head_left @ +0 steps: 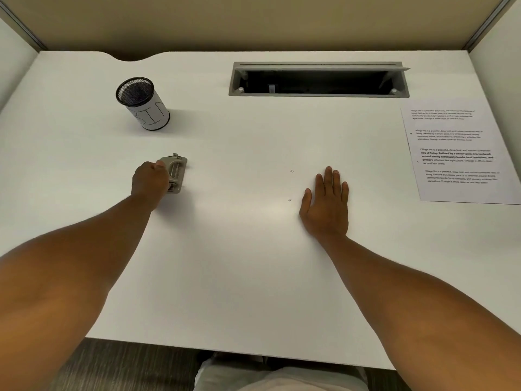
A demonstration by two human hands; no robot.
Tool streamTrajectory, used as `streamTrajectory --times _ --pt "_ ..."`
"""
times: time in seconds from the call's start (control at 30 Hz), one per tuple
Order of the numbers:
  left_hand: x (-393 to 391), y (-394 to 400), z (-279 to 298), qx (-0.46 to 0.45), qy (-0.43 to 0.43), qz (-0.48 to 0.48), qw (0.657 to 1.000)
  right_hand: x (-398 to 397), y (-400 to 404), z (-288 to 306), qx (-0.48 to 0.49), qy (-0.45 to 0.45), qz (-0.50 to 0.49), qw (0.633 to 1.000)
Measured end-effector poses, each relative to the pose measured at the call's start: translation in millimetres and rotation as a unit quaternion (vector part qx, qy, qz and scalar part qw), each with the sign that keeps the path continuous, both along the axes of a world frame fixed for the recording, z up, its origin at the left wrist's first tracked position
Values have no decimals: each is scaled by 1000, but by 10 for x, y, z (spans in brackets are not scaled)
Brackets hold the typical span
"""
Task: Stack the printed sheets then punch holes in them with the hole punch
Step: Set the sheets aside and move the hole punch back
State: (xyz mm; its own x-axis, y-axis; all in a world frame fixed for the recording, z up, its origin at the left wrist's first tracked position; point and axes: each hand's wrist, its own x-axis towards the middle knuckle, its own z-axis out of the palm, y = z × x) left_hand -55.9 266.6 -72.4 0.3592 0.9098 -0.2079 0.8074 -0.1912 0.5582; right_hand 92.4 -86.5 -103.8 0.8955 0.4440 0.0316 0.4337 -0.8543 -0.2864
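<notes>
A grey metal hole punch (177, 173) sits on the white desk (239, 263) left of centre. My left hand (149, 182) is closed around its left side. My right hand (325, 203) lies flat on the desk right of centre, fingers spread, holding nothing. The printed sheets (456, 153) lie at the far right edge of the desk, text side up, well beyond my right hand. Two tiny paper dots (291, 171) rest on the desk just left of my right hand.
A black mesh cup (142, 107) wrapped in paper marked "BIN" stands at the back left. A grey open cable hatch (318, 79) is set into the desk at the back. Partition walls close in the back and sides.
</notes>
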Motion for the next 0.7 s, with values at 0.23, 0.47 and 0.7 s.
streamTrajectory --times 0.23,0.47,0.7 --pt "14 -102 85 9 -33 89 995 10 2 3 16 -7 1 1000" --pt "252 -528 199 201 -122 0 972 126 72 107 89 -38 11 995" --pt "602 -1214 134 149 -204 -134 958 250 248 148 149 57 22 987"
